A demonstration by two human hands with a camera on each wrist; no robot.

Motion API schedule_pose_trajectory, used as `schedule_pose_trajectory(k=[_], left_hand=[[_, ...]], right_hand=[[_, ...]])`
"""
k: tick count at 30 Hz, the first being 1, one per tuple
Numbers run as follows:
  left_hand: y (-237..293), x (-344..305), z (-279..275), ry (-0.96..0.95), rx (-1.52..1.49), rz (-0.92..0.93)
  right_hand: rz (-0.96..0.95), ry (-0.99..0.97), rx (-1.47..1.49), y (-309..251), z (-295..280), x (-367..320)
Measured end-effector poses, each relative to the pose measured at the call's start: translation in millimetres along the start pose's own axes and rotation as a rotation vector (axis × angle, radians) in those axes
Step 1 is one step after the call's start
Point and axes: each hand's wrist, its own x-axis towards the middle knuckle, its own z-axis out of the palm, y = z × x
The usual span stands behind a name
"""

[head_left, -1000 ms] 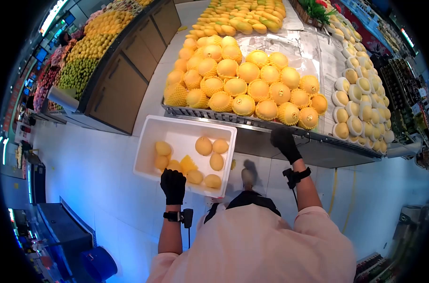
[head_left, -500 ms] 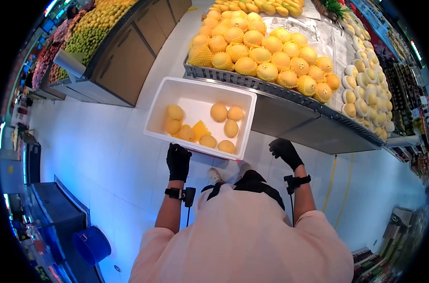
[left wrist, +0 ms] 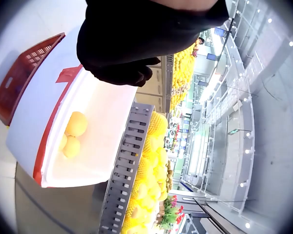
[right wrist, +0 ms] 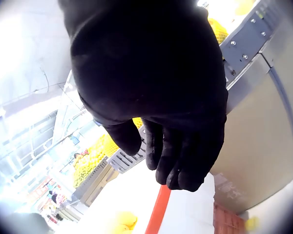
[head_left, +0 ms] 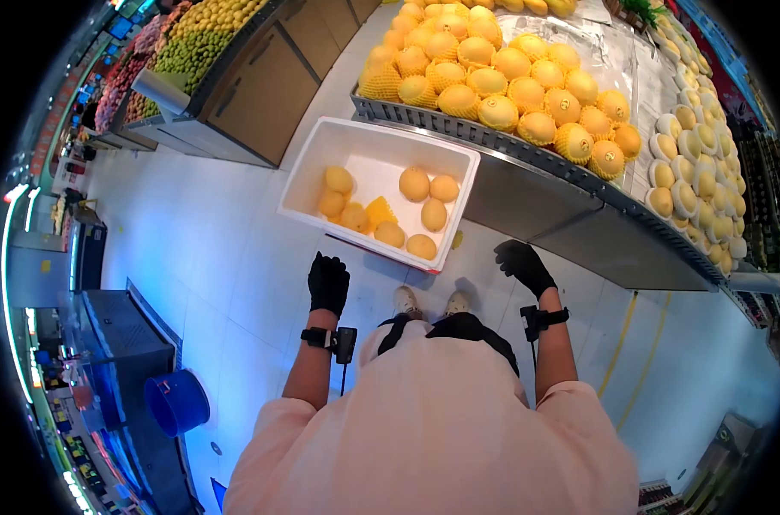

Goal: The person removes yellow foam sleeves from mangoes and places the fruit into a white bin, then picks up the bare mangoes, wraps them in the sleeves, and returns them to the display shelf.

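Gloved in black, the left hand (head_left: 328, 283) hangs below the near left side of a white foam box (head_left: 377, 146), its fingers loosely curled around nothing. Several round yellow fruits (head_left: 414, 184) and a yellow net piece (head_left: 379, 211) lie inside the box. The right hand (head_left: 525, 266), also in a black glove, hangs empty to the right of the box, fingers loosely bent. From the left wrist, the left hand (left wrist: 141, 44) covers part of the box (left wrist: 83, 168). In the right wrist view the right hand (right wrist: 151, 92) hangs with its fingers pointing down, touching nothing visible.
A display stand of net-wrapped yellow fruits (head_left: 563, 106) adjoins the far side of the box. White-wrapped fruits (head_left: 686, 154) lie on the right. A red crate (left wrist: 27, 73) shows beneath the box. At the lower left stands a blue bucket (head_left: 177, 402).
The left hand has drawn back from the box's near rim. The right hand has moved away from the stand's edge, and the person's feet now show side by side.
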Motion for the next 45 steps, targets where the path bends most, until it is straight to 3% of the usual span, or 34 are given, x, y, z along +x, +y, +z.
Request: schedule_pose_trajectory(k=[5, 8, 11, 13, 15, 17, 19, 24, 28, 32, 34, 36, 38, 41, 43, 45], left_hand=[[-10.3, -9.4, 9.5, 0.126, -0.108, -0.056], [-11.4, -2.6, 1.5, 0.005, -0.024, -0.082], [-13.5, -3.9, 24.9, 0.073, 0.301, 0.016], [-16.1, 10.3, 6.3, 0.007, 0.932, 0.255], [-10.3, 20.5, 0.2, -0.021, 1.355, 0.366], [-2.0, 22.8, 5.0, -0.048, 0.76, 0.174], [1.0, 25.3, 8.6, -0.056, 0.918, 0.282], [15.3, 66.7, -16.5, 0.059, 0.727, 0.177], [45.5, 102.7, -17.0, -0.006, 0.21, -0.116], [74.9, 156.1, -25.9, 0.072, 0.128, -0.163], [84.7, 217.4, -73.1, -0.061, 0.404, -0.101], [95.7, 245.1, -84.1, -0.061, 0.099, -0.245], [105.7, 257.2, -71.5, -0.135, 0.75, -0.012], [114.1, 304.0, -96.9, -0.316, 1.66, 0.297], [136.6, 279.6, -47.5, -0.376, 1.917, 0.36], [116.2, 336.1, -96.3, -0.458, 1.855, 0.342]], right_hand=[[-0.015, -0.023, 0.076, 33.5, -10.2, -20.2], [0.043, 0.021, 0.025, 35.9, -15.5, -31.2], [0.062, 0.062, 0.168, 47.5, -23.5, -39.2], [0.04, 0.078, 0.219, 51.4, -23.9, -44.1], [0.048, 0.108, 0.223, 52.1, -23.5, -48.1], [0.054, 0.125, 0.223, 55.8, -21.7, -46.5], [0.057, 0.145, 0.252, 58.9, -17.3, -45.4], [0.087, 0.183, 0.296, 65.9, -0.6, -39.3], [0.107, 0.248, 0.273, 66.2, 17.8, -33.0], [0.078, 0.338, 0.295, 59.5, 40.2, -22.8], [0.083, 0.397, 0.336, 46.9, 59.5, -16.9], [0.086, 0.427, 0.343, 25.5, 76.2, -15.9], [0.092, 0.411, 0.343, 13.8, 93.6, -4.1], [0.1, 0.436, 0.304, -5.8, 122.9, 8.4], [0.104, 0.46, 0.289, -13.3, 139.7, 20.0], [0.116, 0.484, 0.28, -16.9, 157.4, 27.1]])
